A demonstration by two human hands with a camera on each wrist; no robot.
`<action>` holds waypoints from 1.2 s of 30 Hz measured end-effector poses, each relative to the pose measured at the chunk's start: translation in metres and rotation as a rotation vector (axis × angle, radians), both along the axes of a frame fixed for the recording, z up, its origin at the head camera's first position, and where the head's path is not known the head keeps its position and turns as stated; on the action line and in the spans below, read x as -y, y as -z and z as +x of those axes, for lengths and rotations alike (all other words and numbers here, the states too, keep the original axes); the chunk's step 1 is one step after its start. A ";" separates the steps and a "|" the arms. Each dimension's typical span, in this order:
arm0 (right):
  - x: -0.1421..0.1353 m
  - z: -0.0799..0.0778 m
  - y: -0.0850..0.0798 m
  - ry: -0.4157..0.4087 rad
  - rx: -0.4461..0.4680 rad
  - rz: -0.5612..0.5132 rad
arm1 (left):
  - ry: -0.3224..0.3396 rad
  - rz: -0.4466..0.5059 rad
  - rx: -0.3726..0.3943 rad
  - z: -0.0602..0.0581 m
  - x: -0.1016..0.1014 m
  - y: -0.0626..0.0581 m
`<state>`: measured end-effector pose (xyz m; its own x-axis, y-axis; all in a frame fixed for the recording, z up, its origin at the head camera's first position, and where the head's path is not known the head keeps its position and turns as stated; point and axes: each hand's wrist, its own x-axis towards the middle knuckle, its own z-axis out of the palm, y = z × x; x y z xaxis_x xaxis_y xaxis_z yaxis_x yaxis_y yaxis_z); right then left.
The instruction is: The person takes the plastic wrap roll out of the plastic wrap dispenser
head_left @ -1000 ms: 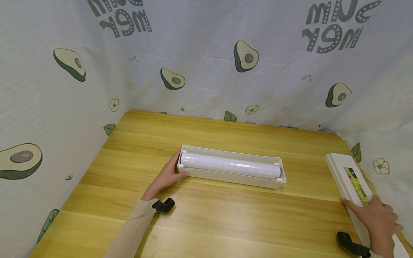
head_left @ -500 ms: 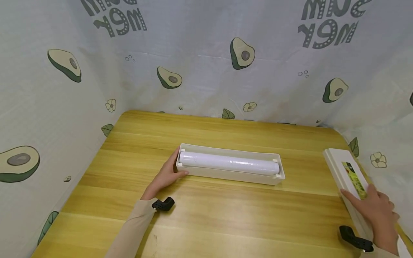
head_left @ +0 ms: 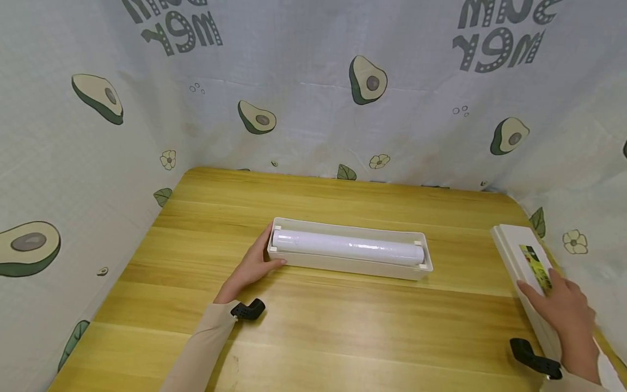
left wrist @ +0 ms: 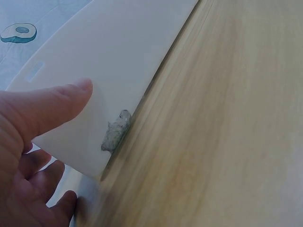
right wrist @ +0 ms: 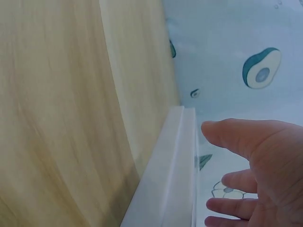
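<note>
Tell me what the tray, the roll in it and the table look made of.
Tray: likely matte white plastic, with thin smooth moulded walls. Roll: probably clear plastic film, glossy with wrinkled highlights. Table: wood or wood-look laminate, with visible plank grain and a light sheen.

We see a honey-yellow wooden table point(head_left: 313, 326), a white tray point(head_left: 343, 267) holding a white roll point(head_left: 348, 248), a white lid point(head_left: 514, 250) with a green-yellow label point(head_left: 536, 267) at right, and a pale avocado-print curtain point(head_left: 294, 81) behind.
</note>
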<state>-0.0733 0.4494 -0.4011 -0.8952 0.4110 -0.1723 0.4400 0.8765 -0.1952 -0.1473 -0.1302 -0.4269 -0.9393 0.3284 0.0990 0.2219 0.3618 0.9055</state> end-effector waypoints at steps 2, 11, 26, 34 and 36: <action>0.001 -0.001 -0.001 -0.014 -0.013 -0.001 | 0.004 -0.005 0.003 0.002 0.000 -0.005; 0.007 -0.006 -0.005 -0.147 -0.140 -0.040 | 0.005 0.010 -0.002 0.002 0.000 -0.007; 0.021 -0.011 -0.006 -0.257 -0.288 -0.025 | 0.006 0.016 0.010 0.003 0.000 -0.008; 0.037 -0.015 -0.011 -0.304 -0.311 -0.055 | 0.009 0.025 0.009 0.003 0.000 -0.007; 0.040 -0.016 -0.011 -0.310 -0.318 -0.053 | 0.011 0.027 0.011 0.003 0.000 -0.007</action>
<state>-0.0889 0.4096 -0.3896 -0.9866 0.1127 0.1180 0.0687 0.9428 -0.3261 -0.1439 -0.1299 -0.4198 -0.9368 0.3359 0.0981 0.2160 0.3345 0.9173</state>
